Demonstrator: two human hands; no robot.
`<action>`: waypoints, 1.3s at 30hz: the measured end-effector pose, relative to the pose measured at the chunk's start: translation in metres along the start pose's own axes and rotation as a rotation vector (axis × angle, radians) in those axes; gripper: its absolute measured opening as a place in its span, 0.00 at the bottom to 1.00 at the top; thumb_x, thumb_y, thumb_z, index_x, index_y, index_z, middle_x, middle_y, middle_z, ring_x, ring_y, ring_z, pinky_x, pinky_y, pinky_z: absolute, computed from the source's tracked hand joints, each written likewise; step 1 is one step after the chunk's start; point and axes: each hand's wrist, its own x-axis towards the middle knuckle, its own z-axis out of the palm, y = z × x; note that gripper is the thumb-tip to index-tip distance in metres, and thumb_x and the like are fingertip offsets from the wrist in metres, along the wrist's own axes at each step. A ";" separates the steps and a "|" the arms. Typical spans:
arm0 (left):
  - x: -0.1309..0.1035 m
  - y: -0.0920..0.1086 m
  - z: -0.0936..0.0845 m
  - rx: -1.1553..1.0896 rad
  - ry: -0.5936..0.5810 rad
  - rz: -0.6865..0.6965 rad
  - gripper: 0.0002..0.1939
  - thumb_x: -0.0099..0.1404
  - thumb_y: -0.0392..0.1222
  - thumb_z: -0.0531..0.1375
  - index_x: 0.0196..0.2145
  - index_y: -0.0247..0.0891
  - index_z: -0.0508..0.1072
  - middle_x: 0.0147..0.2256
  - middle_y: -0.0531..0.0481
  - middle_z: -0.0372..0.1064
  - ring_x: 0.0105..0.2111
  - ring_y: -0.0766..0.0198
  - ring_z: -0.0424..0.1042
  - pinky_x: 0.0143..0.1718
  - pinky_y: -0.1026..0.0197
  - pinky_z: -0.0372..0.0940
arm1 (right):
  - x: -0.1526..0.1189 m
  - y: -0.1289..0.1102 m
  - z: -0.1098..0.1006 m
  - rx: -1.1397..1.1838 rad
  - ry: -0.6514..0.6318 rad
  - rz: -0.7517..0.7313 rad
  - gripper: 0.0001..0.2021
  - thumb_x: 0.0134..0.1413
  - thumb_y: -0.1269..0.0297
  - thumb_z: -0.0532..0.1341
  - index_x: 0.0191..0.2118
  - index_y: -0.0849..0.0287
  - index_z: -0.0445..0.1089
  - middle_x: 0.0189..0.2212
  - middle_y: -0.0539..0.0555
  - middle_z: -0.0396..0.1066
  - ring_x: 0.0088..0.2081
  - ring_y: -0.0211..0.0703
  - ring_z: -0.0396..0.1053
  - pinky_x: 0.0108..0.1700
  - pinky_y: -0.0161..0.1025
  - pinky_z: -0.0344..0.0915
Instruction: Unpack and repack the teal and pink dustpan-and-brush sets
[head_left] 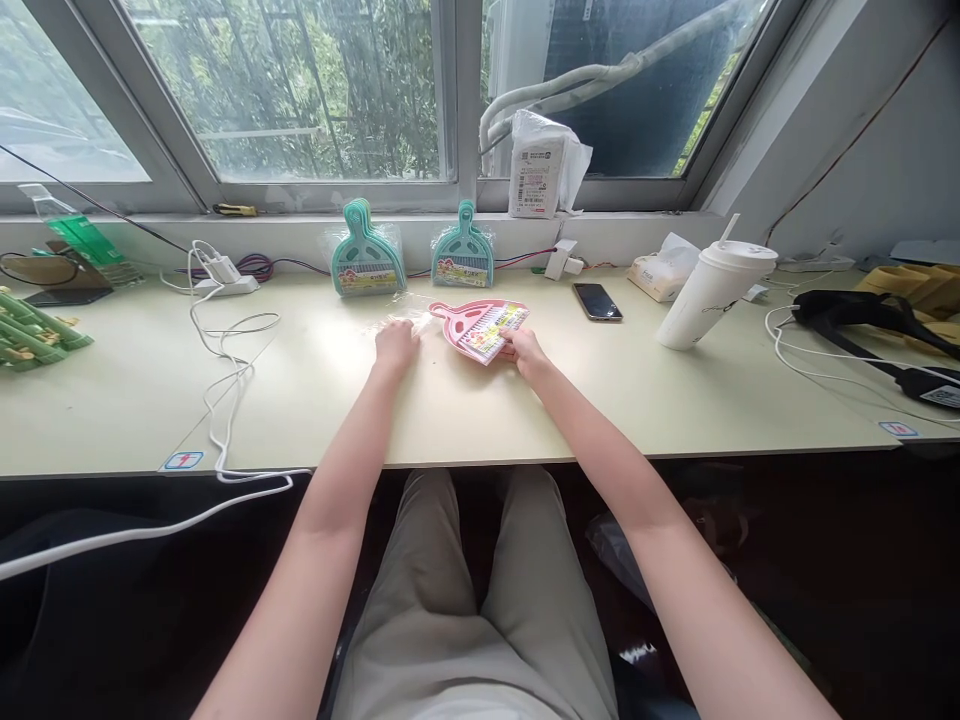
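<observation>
A pink dustpan-and-brush set (480, 328) with a printed label is tilted over the pale table (480, 420), its handle pointing left. My right hand (525, 352) grips its right edge, fingers closed. Left of the handle, my left hand (397, 345) has its fingers closed on a clear plastic bag (421, 312) at the table surface. Behind them stand green dustpan sets in clear wrapping, one group (367, 260) at the left and another (463, 255) nearer the middle.
A phone (597, 301), a tissue pack (664, 268) and a tall white cup (716, 285) stand to the right, with a black strap (862, 335) beyond. White cables (232, 375) and green bundles (37, 332) lie left. A window sill runs behind.
</observation>
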 end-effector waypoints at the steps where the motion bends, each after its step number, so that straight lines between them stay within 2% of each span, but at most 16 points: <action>1: 0.002 -0.001 -0.001 0.008 -0.010 -0.019 0.21 0.65 0.41 0.52 0.53 0.35 0.72 0.52 0.36 0.70 0.53 0.48 0.68 0.52 0.52 0.60 | 0.000 -0.001 -0.001 -0.007 -0.011 0.017 0.13 0.58 0.77 0.57 0.49 0.65 0.69 0.27 0.53 0.78 0.28 0.42 0.77 0.33 0.40 0.77; 3: 0.004 -0.003 -0.003 0.011 0.010 -0.066 0.19 0.66 0.40 0.51 0.49 0.35 0.75 0.49 0.35 0.72 0.51 0.48 0.69 0.50 0.52 0.62 | 0.000 -0.002 -0.001 -0.041 -0.041 0.056 0.12 0.58 0.76 0.58 0.48 0.66 0.69 0.26 0.54 0.78 0.27 0.42 0.77 0.32 0.40 0.77; 8: 0.009 -0.008 -0.005 -0.071 0.064 -0.170 0.19 0.67 0.48 0.52 0.46 0.37 0.77 0.46 0.37 0.74 0.50 0.49 0.70 0.50 0.53 0.62 | -0.002 -0.006 0.000 -0.140 -0.108 0.112 0.10 0.59 0.75 0.57 0.46 0.66 0.70 0.24 0.54 0.77 0.24 0.42 0.76 0.29 0.39 0.76; 14: 0.010 -0.014 -0.004 -0.136 0.144 -0.253 0.19 0.67 0.44 0.50 0.45 0.36 0.77 0.45 0.36 0.75 0.47 0.46 0.71 0.48 0.51 0.63 | 0.002 -0.007 -0.002 -0.131 -0.128 0.153 0.09 0.59 0.74 0.59 0.45 0.65 0.70 0.24 0.54 0.77 0.24 0.42 0.76 0.31 0.39 0.76; 19: 0.005 -0.006 -0.006 -0.148 0.186 -0.182 0.19 0.68 0.44 0.50 0.44 0.36 0.77 0.42 0.35 0.75 0.46 0.46 0.72 0.48 0.50 0.63 | 0.002 -0.004 -0.001 -0.114 -0.107 0.150 0.10 0.58 0.75 0.59 0.45 0.66 0.70 0.25 0.56 0.78 0.26 0.44 0.77 0.34 0.42 0.77; 24: -0.002 0.001 -0.014 -0.156 0.233 -0.130 0.19 0.69 0.44 0.47 0.45 0.38 0.76 0.41 0.37 0.75 0.46 0.49 0.71 0.48 0.52 0.62 | -0.004 -0.007 0.001 0.032 -0.008 0.108 0.14 0.58 0.79 0.56 0.49 0.64 0.69 0.30 0.55 0.79 0.32 0.41 0.78 0.38 0.39 0.77; 28: -0.005 0.003 -0.017 -0.161 0.276 -0.092 0.20 0.70 0.43 0.45 0.46 0.38 0.75 0.43 0.38 0.74 0.46 0.50 0.71 0.48 0.53 0.62 | -0.003 -0.008 0.000 0.050 0.011 0.078 0.14 0.59 0.78 0.56 0.49 0.63 0.69 0.33 0.56 0.79 0.34 0.41 0.78 0.40 0.39 0.77; 31: -0.006 0.006 -0.017 -0.175 0.297 -0.050 0.20 0.70 0.42 0.46 0.46 0.37 0.75 0.44 0.38 0.74 0.47 0.50 0.70 0.48 0.53 0.62 | -0.002 -0.006 0.001 0.020 -0.030 0.063 0.12 0.57 0.77 0.58 0.46 0.64 0.70 0.31 0.55 0.79 0.32 0.41 0.78 0.39 0.40 0.77; 36: -0.009 0.014 -0.018 -0.234 0.347 0.107 0.19 0.70 0.43 0.47 0.45 0.37 0.76 0.45 0.40 0.74 0.49 0.52 0.69 0.48 0.55 0.63 | -0.008 -0.006 0.008 -0.033 -0.170 0.106 0.06 0.57 0.78 0.59 0.39 0.65 0.71 0.28 0.55 0.78 0.29 0.41 0.77 0.40 0.41 0.76; 39: -0.012 0.018 -0.020 -0.265 0.360 0.180 0.17 0.70 0.41 0.48 0.45 0.37 0.76 0.47 0.41 0.74 0.50 0.53 0.68 0.49 0.56 0.63 | -0.012 -0.005 0.012 -0.034 -0.175 0.100 0.04 0.58 0.77 0.59 0.36 0.65 0.71 0.28 0.55 0.78 0.28 0.41 0.77 0.39 0.41 0.76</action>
